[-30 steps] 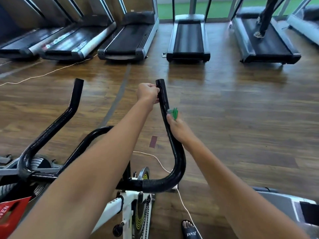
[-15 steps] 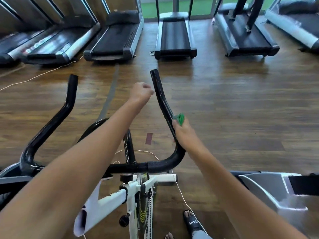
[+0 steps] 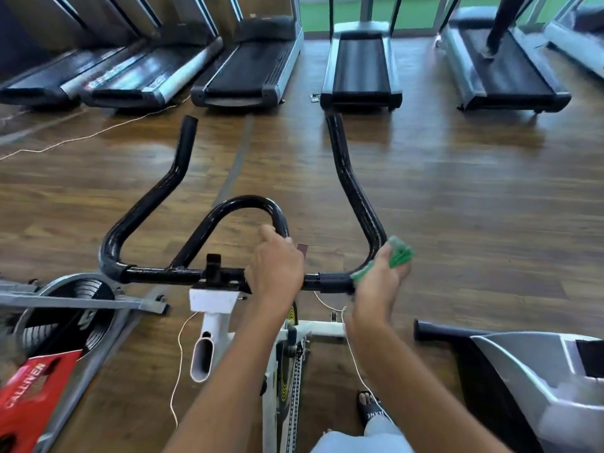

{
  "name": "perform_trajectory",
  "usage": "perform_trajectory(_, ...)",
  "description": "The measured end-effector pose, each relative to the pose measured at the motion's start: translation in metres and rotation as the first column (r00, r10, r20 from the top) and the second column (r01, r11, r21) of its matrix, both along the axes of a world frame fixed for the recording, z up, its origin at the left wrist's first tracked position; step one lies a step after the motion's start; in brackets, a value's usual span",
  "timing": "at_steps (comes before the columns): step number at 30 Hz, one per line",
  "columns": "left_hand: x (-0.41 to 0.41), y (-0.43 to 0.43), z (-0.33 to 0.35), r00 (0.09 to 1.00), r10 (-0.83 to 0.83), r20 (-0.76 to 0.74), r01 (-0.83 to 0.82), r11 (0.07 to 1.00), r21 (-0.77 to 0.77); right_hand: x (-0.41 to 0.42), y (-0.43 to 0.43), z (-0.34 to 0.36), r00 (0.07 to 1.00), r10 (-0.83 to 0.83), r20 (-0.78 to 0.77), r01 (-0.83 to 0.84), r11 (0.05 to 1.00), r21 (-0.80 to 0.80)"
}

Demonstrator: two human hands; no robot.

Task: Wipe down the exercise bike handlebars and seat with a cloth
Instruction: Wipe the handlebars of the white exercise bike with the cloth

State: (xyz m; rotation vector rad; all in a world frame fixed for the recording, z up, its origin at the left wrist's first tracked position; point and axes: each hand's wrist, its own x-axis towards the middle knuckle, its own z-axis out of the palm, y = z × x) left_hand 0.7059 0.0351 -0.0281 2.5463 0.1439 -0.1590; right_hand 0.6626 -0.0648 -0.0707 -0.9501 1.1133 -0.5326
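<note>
The right hand (image 3: 376,282) gripped the soft, light green cloth (image 3: 397,256), bunched against the stiff handlebar (image 3: 356,197), while the left hand (image 3: 277,266) held its loop

The handlebars (image 3: 356,194) are shiny black. The cloth (image 3: 397,256) on the right is bright green. The bike frame (image 3: 214,325) near the middle is white, and its wheel (image 3: 287,364) has yellow rings on black. The floor (image 3: 474,207) is brown wood with long plank lines and a grey stripe. The far treadmills (image 3: 361,65) are black with silver-grey sides. A red box (image 3: 29,397) near the left has white letters. The cord (image 3: 178,364) is white. The sandal (image 3: 371,410) is black with white letters. The machine (image 3: 529,380) near the right is grey and black. Green shows through the far windows (image 3: 315,11).
</note>
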Motion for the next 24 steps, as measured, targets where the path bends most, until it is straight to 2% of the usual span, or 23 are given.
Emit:
perform_trajectory(3, 0.004, 0.002, 0.003, 0.999, -0.031, -0.036, 0.033, 0.998, 0.048, -0.011, 0.033, 0.003, 0.998, -0.068, 0.019, 0.065, 0.990, 0.127)
perform_trajectory(8, 0.011, 0.007, 0.005, 0.989, -0.080, -0.127, 0.088, 0.995, 0.056, -0.005, 0.002, 0.011, 0.995, -0.082, 0.051, 0.076, 0.992, 0.104)
perform_trajectory(10, 0.014, 0.007, 0.006, 0.985, -0.092, -0.144, 0.100, 0.994, 0.049, -0.007, 0.020, 0.014, 0.996, -0.081, 0.029, 0.079, 0.994, 0.078)
perform_trajectory(13, 0.014, 0.009, 0.005, 0.983, -0.107, -0.150, 0.115, 0.992, 0.051, -0.018, 0.049, 0.014, 1.000, 0.001, 0.004, -0.002, 0.993, 0.122)
perform_trajectory(16, 0.015, 0.013, 0.001, 0.984, -0.145, -0.106, 0.143, 0.989, -0.023, -0.034, 0.017, 0.013, 0.996, 0.086, -0.010, -0.087, 0.996, -0.023)
perform_trajectory(18, 0.010, 0.021, 0.000, 0.982, -0.173, 0.072, 0.180, 0.978, -0.101, -0.043, -0.017, 0.013, 0.992, 0.118, -0.052, -0.127, 0.967, -0.223)
perform_trajectory(19, 0.005, 0.027, 0.004, 0.962, -0.173, 0.211, 0.206, 0.968, -0.146, -0.048, -0.030, 0.015, 0.985, 0.150, -0.082, -0.170, 0.919, -0.356)
perform_trajectory(21, -0.009, 0.041, 0.013, 0.857, -0.138, 0.497, 0.273, 0.939, -0.209, -0.058, -0.039, 0.026, 0.956, 0.265, -0.125, -0.284, 0.730, -0.622)
perform_trajectory(22, -0.015, 0.050, 0.019, 0.798, -0.101, 0.593, 0.286, 0.932, -0.225, -0.059, -0.038, 0.032, 0.926, 0.349, -0.141, -0.339, 0.608, -0.718)
perform_trajectory(24, -0.018, 0.068, 0.027, 0.740, -0.025, 0.672, 0.262, 0.931, -0.254, -0.054, -0.024, 0.040, 0.836, 0.497, -0.232, -0.423, 0.315, -0.850)
